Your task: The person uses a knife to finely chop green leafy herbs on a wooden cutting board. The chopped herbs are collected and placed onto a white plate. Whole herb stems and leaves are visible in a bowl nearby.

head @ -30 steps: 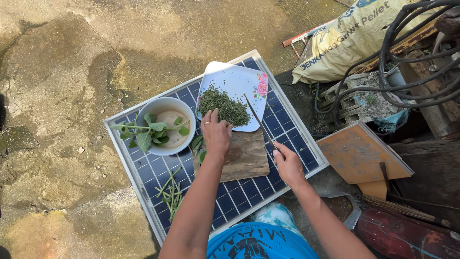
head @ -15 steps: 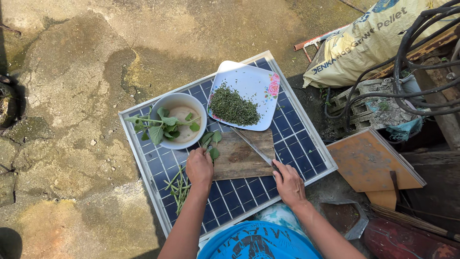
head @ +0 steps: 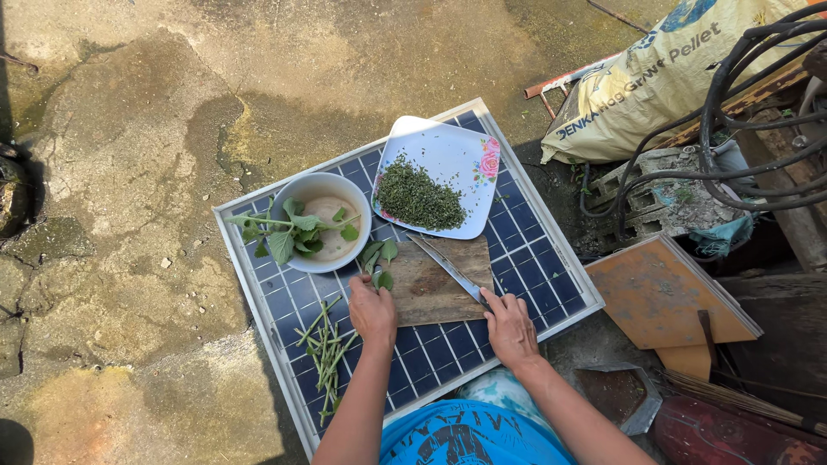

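Right hand [head: 510, 327] grips a knife [head: 448, 269] laid across a wooden cutting board [head: 431, 288], while the left hand [head: 372, 310] rests, fingers curled and empty, on the board's edge near loose green leaves [head: 379, 257].

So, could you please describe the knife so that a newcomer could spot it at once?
Find the blue gridded solar panel lying flat on the concrete ground, then the worn wooden chopping board in its middle. The long steel-bladed knife lies diagonally across that board, its handle in the right hand; it is the only metal thing among the greens.

The right hand [head: 510, 327] hides the knife [head: 448, 269] handle; forearms cut off below
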